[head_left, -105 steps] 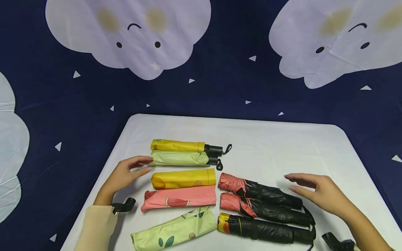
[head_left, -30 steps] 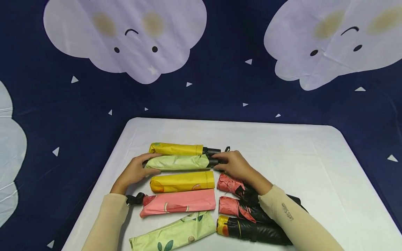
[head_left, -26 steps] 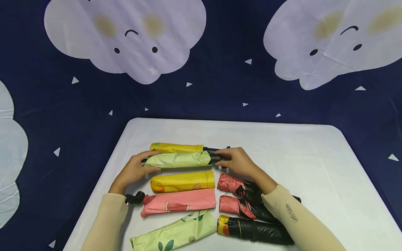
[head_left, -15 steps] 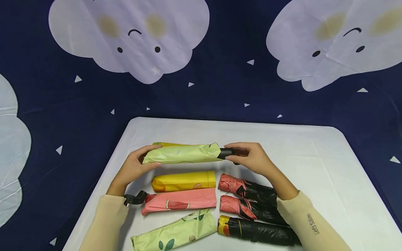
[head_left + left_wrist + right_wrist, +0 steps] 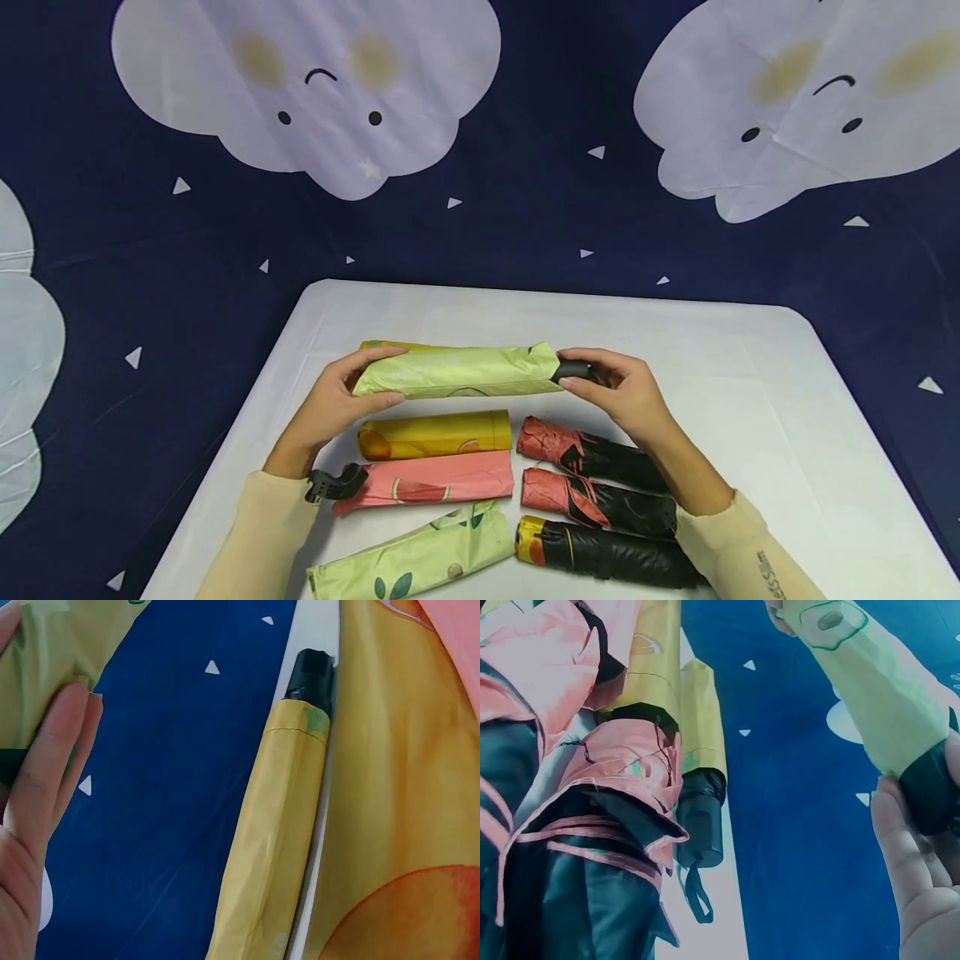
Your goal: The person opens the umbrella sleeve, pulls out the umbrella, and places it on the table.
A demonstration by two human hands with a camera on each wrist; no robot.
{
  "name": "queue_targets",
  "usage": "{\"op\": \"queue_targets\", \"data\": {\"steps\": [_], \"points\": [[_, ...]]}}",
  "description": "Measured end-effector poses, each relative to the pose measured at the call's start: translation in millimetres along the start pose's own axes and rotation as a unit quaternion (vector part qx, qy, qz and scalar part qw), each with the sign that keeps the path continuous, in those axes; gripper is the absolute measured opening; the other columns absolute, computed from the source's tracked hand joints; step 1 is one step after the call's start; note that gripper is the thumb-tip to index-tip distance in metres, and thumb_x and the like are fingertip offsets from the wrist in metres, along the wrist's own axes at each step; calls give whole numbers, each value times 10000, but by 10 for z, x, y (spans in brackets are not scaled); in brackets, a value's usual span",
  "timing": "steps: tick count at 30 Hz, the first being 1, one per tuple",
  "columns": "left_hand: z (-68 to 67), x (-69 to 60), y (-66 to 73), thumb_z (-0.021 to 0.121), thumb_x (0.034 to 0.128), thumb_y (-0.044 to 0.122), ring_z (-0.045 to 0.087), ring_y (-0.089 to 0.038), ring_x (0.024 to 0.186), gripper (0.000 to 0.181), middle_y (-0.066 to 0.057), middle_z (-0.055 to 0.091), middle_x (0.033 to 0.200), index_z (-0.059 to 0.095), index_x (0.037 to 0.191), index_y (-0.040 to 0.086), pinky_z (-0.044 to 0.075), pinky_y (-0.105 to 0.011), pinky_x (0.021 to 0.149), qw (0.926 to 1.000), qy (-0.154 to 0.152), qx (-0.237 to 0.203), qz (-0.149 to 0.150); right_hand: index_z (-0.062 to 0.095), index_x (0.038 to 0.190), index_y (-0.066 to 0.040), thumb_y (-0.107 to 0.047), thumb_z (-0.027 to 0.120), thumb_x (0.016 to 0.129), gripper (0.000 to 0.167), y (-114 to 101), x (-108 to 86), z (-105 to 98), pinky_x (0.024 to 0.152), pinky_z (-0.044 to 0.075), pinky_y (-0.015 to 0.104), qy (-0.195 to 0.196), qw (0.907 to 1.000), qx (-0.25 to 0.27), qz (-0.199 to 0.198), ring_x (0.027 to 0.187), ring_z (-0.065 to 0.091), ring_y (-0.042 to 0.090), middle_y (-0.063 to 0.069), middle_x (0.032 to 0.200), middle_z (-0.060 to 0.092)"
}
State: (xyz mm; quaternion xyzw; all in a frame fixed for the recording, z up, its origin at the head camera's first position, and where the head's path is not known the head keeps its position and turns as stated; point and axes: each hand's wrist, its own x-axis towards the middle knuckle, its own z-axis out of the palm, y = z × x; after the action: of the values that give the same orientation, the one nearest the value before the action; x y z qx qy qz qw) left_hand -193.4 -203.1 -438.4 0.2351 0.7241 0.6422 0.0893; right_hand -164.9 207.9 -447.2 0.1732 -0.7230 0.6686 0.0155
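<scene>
A folded umbrella in a light green cover [image 5: 465,372] is held level above the table by both hands. My left hand [image 5: 333,404] grips its covered left end, thumb in front and fingers behind. My right hand [image 5: 626,392] pinches the black handle [image 5: 573,370] at the other end. The right wrist view shows the right fingers [image 5: 900,840] on that handle. Behind the green umbrella, mostly hidden in the head view, lies a yellow-covered umbrella [image 5: 270,825]; its black handle and strap [image 5: 700,892] show in the right wrist view.
Nearer on the white table [image 5: 720,350] lie a yellow cover [image 5: 435,433], a pink watermelon cover [image 5: 427,482] and a green leaf-print cover [image 5: 420,554]. Right of them sit three folded black umbrellas, two pink-tipped [image 5: 622,460] and one yellow-tipped [image 5: 607,552]. A navy cloud-print cloth [image 5: 525,242] surrounds the table.
The right hand has come in from the right and taken hold of the handle. Both hands have lifted the green umbrella off the table and shifted it slightly right.
</scene>
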Motion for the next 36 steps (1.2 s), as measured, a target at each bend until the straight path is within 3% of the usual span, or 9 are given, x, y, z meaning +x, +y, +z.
{"op": "queue_targets", "data": {"steps": [4, 9, 26, 36], "points": [[39, 14, -13, 779, 886, -9, 607, -268, 1099, 602, -129, 559, 1397, 581, 1443, 107, 566, -302, 861, 9998, -155, 128, 41, 683, 1276, 17, 11, 761, 904, 381, -1, -25, -29, 760, 585, 257, 120, 9999, -64, -53, 952, 669, 187, 121, 1228, 688], [53, 19, -24, 784, 881, -6, 595, -246, 1162, 584, -99, 579, 1414, 606, 1424, 114, 544, -283, 908, 9992, -130, 321, 174, 695, 1259, 18, -2, 764, 907, 360, -20, -57, -30, 767, 588, 260, 202, 9998, -84, 4, 966, 674, 187, 111, 1229, 691], [45, 49, -42, 808, 864, 5, 638, -258, 1014, 571, -123, 618, 1322, 630, 1397, 109, 581, -301, 815, 9996, -93, 252, 18, 699, 1218, 60, 25, 773, 888, 340, -59, -99, -57, 806, 596, 276, 501, 9985, 223, -24, 1026, 694, 203, 113, 1188, 721], [54, 86, -13, 822, 851, 5, 630, -258, 1088, 550, -100, 608, 1371, 655, 1365, 108, 570, -297, 871, 9992, -141, 335, 141, 692, 1204, 88, 59, 767, 878, 336, -52, -126, -89, 795, 595, 269, 583, 9977, 304, -171, 1040, 681, 208, 104, 1179, 732]]}}
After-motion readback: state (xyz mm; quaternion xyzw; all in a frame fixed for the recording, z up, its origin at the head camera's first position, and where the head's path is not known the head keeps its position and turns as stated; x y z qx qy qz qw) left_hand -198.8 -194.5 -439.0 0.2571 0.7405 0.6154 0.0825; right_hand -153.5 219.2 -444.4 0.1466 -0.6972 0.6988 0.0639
